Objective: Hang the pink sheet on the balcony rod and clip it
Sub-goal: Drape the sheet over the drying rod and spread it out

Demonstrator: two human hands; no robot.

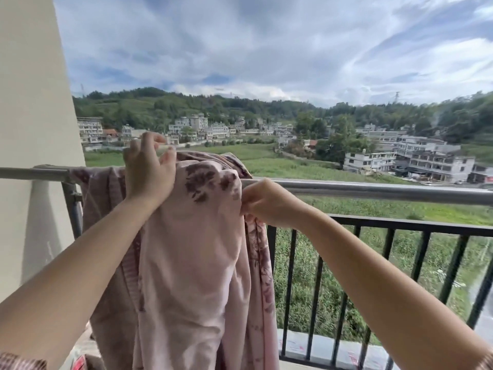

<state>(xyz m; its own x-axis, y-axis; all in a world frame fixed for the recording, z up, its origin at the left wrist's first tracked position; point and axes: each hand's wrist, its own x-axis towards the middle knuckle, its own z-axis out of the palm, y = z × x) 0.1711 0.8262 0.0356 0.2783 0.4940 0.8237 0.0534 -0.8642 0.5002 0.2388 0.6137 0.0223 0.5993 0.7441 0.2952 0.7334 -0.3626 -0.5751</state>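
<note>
The pink sheet [192,249], printed with dark purple flowers, hangs bunched over the grey metal balcony rod [373,189] near its left end and drops past the bottom of the view. My left hand [148,169] rests on top of the bunched cloth at the rod, its fingers pinching a fold. My right hand [266,202] grips the sheet's right edge just below the rod. No clip is in sight.
A black barred railing [394,225] runs below and beyond the rod. A cream wall [32,129] closes off the left. Beyond lie green fields, houses and wooded hills under a cloudy sky. The rod's right stretch is bare.
</note>
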